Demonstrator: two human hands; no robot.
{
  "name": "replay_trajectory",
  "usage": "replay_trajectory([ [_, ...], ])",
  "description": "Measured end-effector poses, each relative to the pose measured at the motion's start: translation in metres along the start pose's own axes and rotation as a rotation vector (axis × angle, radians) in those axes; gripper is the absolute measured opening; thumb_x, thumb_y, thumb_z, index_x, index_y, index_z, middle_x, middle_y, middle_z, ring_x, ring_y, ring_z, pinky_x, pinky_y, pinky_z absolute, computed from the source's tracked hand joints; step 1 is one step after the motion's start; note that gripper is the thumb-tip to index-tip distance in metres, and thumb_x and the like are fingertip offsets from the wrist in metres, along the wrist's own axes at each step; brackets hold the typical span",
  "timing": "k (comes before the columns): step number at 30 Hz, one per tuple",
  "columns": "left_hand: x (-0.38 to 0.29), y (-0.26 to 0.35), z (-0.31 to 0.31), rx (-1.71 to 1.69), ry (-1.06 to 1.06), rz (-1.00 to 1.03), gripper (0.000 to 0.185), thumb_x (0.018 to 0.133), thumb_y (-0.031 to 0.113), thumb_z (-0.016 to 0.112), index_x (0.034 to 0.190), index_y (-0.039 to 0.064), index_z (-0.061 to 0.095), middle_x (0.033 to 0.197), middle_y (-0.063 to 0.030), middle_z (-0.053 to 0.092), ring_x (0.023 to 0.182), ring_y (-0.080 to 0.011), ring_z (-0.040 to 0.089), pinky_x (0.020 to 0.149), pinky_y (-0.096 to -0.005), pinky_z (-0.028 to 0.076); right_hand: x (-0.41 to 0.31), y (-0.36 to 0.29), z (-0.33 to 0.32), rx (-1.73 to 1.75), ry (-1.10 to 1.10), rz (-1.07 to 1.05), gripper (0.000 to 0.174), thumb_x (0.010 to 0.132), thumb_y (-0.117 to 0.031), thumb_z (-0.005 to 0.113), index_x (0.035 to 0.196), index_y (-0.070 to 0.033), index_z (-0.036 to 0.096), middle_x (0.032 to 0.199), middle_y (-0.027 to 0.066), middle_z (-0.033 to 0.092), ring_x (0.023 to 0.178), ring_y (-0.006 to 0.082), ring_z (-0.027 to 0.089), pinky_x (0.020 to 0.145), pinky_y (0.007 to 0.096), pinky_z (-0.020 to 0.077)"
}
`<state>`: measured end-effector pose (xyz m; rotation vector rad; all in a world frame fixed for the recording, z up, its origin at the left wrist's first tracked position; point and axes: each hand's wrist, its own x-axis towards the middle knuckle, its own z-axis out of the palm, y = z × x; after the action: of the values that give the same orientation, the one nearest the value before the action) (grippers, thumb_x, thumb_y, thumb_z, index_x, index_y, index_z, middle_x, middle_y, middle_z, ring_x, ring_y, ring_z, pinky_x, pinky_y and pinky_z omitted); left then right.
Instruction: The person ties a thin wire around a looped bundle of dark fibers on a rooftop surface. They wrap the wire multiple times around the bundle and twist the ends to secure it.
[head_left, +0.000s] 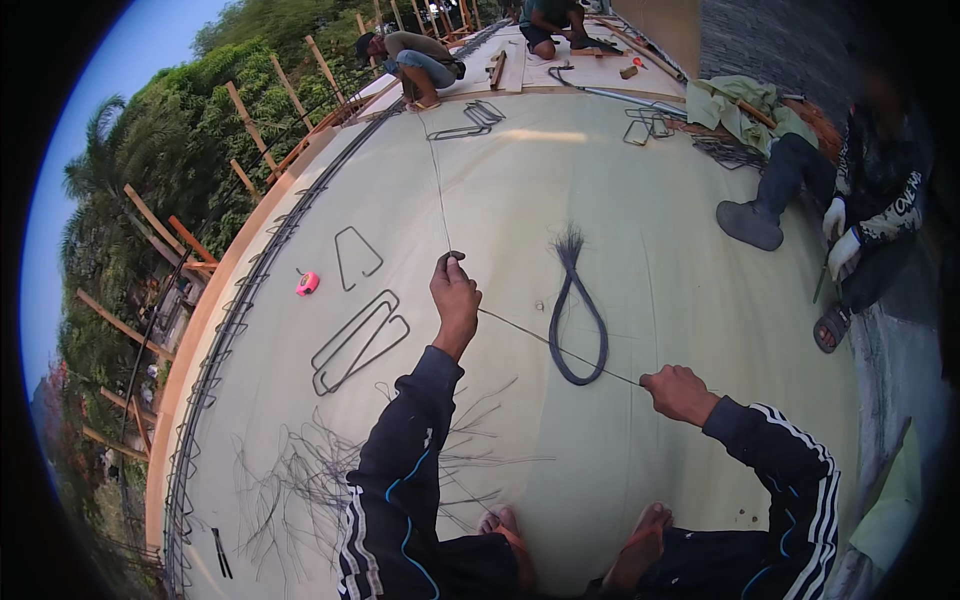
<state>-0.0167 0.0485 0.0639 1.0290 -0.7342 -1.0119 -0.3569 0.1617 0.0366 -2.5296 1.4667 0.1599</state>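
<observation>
My left hand grips a thin wire between thumb and fingers. The wire runs taut down to my right hand, which is closed on its other part. From my left hand a thin strand also stretches away toward a crouching person. Beneath the taut wire, a looped bundle of dark tie wire lies on the pale sheeted deck, its frayed end pointing away. Loose cut wires spread beside and partly behind my left forearm.
Bent steel stirrups and a pink tape measure lie left. A long rebar cage follows the left edge, beyond which are timber posts and trees. Black-handled pliers lie lower left. A seated person is right; others crouch ahead.
</observation>
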Motion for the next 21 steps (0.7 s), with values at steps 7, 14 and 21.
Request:
replay_trajectory([
  [7,0.002,0.012,-0.042,0.073,0.036,0.007,0.017,0.101,0.018,0.037,0.102,0.007,0.049,0.058,0.0055,0.026,0.044,-0.0031,0.021,0.038,-0.0209,0.019,-0.024,-0.1,-0.143,0.764,0.226,-0.868,0.009,0.086,-0.008,0.061,0.092,-0.002,0.063,0.076,0.012,0.065,0.064,0.028,0.063,0.054,0.0336,0.0486],
  [14,-0.023,0.027,0.0,0.162,-0.113,0.13,0.019,0.101,0.02,0.037,0.097,0.007,0.049,0.059,0.0065,0.025,0.043,-0.0027,0.021,0.037,-0.0219,0.021,0.041,0.045,-0.083,-0.147,0.651,0.168,0.013,0.085,-0.008,0.053,0.095,-0.009,0.061,0.064,0.0159,0.061,0.056,0.0298,0.062,0.05,0.0411,0.0457],
  [21,-0.008,0.021,-0.026,0.142,0.023,0.117,0.018,0.101,0.02,0.036,0.098,0.008,0.049,0.058,0.0064,0.026,0.042,-0.0032,0.021,0.037,-0.022,0.02,-0.016,-0.103,-0.017,0.416,-0.451,-0.693,0.018,0.088,-0.019,0.052,0.095,-0.006,0.064,0.076,0.0141,0.065,0.069,0.0362,0.062,0.061,0.0473,0.0479],
])
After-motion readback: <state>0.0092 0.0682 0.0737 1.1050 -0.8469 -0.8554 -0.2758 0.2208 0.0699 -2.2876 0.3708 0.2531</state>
